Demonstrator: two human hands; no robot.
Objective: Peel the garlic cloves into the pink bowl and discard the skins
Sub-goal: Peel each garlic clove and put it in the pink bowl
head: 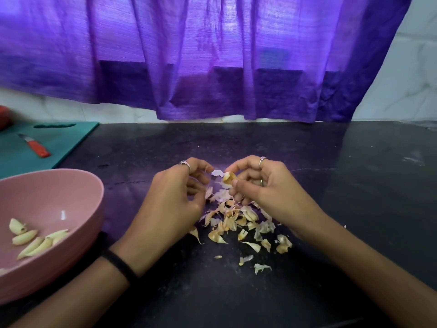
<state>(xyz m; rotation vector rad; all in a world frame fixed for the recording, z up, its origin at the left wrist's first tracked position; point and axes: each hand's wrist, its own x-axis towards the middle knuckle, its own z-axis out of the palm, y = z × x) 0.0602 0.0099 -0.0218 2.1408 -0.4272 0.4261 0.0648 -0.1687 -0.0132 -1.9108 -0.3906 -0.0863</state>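
Dark countertop point(307, 162), purple curtain point(212, 55) behind.
Right hand point(257, 183) pinches a garlic clove point(229, 178); left hand point(177, 197) pinches its loose skin point(217, 173) above a skin pile point(241, 223).

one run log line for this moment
step: peeling | right hand: holds garlic clove | left hand: pinches skin flake | pink bowl: peeled cloves

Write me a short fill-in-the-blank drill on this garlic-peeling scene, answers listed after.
1. The peeled cloves lie in the ____ bowl.
2. The garlic clove being peeled is held in the ____ hand.
3. The orange-handled knife rests on the ____ cutting board.
4. The loose skins lie on the ____ counter.

Answers: pink; right; teal; black
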